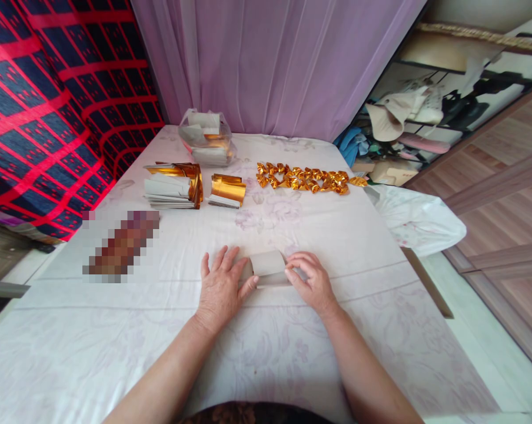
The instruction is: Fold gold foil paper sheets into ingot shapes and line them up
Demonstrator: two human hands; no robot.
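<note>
Your left hand [220, 287] lies flat, fingers spread, thumb pinning the grey paper [269, 266]; right hand [309, 278] pinches its edge. Uneven pressure likely skews the crease.

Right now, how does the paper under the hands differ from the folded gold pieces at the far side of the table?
The paper shows a dull grey face; the gold pieces shine. The paper is one curled sheet, held down by the left hand and the right hand; the gold pieces are many small folded shapes, lying untouched in a row. Both lie on the same white cloth.
</note>
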